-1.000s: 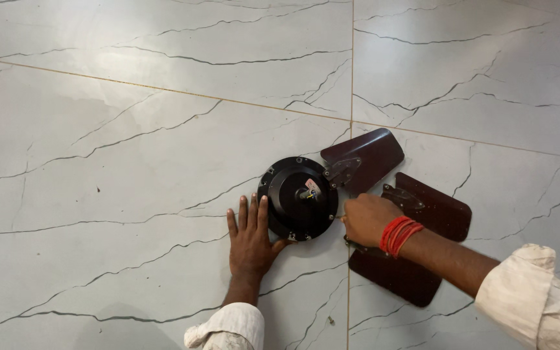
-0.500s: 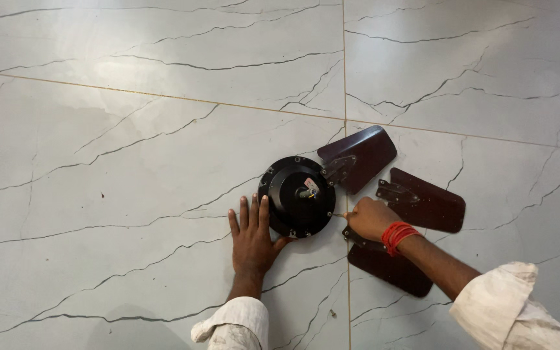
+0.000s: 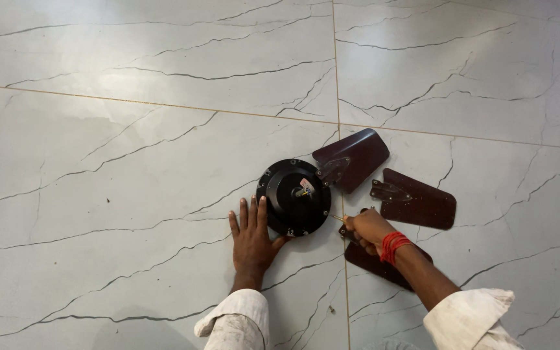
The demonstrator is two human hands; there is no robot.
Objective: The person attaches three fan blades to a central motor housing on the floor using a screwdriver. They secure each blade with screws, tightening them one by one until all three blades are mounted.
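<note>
We see a pale marble-look tiled floor [image 3: 131, 129], grey veins running across it and thin grout lines crossing near the middle. Flat on it sits a round black fan motor [image 3: 293, 196]. One dark maroon blade [image 3: 358, 155] lies touching the motor's upper right edge. A second blade [image 3: 419, 202] rests just to the right, apart from the motor, and a third blade [image 3: 371, 260] lies below it, partly hidden under an arm.

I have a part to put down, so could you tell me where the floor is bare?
Bare tile floor lies left of the left hand and beyond the black fan motor. It is crowded right of the motor: three dark blades and the right hand.
</note>
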